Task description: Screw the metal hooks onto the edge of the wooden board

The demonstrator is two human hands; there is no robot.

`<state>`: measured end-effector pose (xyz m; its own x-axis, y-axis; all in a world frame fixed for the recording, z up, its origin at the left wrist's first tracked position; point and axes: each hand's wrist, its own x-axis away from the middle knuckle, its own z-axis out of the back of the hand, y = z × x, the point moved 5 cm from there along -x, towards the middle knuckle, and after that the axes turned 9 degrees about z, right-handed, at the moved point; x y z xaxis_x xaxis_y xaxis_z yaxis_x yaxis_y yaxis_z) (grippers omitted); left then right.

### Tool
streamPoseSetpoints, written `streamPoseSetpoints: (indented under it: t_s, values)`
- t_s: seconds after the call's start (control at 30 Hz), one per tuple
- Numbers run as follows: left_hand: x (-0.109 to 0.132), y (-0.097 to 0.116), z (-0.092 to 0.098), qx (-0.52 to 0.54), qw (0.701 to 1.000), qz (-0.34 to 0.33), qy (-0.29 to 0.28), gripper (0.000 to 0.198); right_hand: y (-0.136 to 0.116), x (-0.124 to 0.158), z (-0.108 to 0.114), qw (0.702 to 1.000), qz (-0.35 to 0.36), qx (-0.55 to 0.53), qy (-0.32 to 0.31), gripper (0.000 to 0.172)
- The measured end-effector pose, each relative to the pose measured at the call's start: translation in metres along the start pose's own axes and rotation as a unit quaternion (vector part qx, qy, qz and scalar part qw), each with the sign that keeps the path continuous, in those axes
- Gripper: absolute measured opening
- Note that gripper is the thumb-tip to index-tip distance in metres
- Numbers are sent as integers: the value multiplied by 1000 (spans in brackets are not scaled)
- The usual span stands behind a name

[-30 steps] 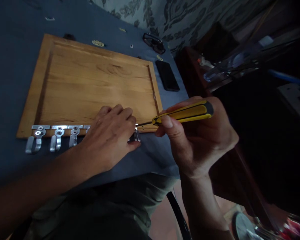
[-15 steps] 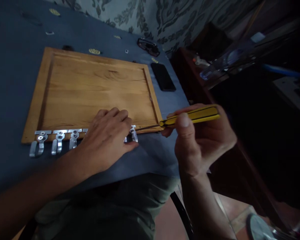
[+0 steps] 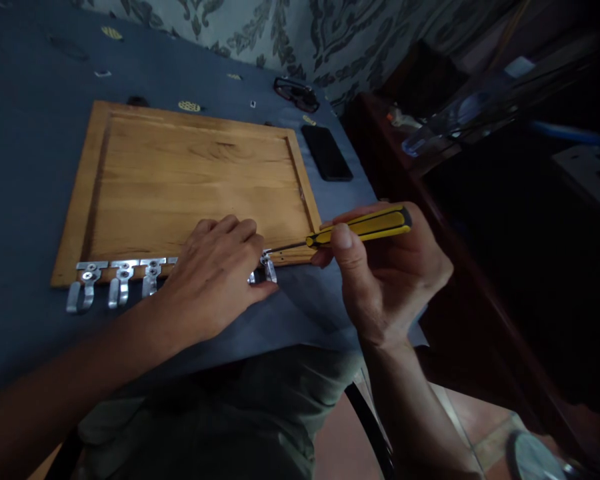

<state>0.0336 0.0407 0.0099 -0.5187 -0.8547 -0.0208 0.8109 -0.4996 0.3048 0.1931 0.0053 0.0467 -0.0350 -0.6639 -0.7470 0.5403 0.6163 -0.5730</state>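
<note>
A wooden board (image 3: 190,180) lies flat on a blue tablecloth (image 3: 30,120). Several metal hooks (image 3: 120,283) are screwed along its near edge. My left hand (image 3: 215,280) rests palm down over that edge, its fingers curled beside the rightmost hook (image 3: 269,268), which it steadies. My right hand (image 3: 380,273) is closed round a yellow and black screwdriver (image 3: 360,229). The screwdriver's thin shaft points left, its tip at the top of the rightmost hook.
A black phone (image 3: 327,153) lies right of the board. Dark glasses (image 3: 296,93) sit further back near a patterned wall. Small bits of hardware (image 3: 189,106) lie scattered behind the board. A dark wooden surface with cluttered objects (image 3: 460,113) stands at the right.
The screwdriver tip was pulled back to the right from the hook half a second ago and is now back at it. My left hand has stayed on the board's edge.
</note>
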Motion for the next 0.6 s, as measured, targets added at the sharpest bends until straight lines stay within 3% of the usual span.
streamPoseSetpoints:
  t_s: [0.2,0.27,0.37,0.43,0.6]
  values:
    - [-2,1,7,5,999,18,-38,32,-4,-2,1,1000,-16,22,-16,16]
    - [0,-5,21,7,999,40,-31,35,-2,-1,0,999,-20,16,-20,18]
    - [9,-19,51,24,997,60,33,20,1,0,0,1000,-16,9,-20,20]
    - [17,-28,63,34,997,55,48,22,2,1,0,1000,-12,9,-21,18]
    - [25,-38,56,48,998,20,37,31,3,1,0,1000,-10,4,-23,19]
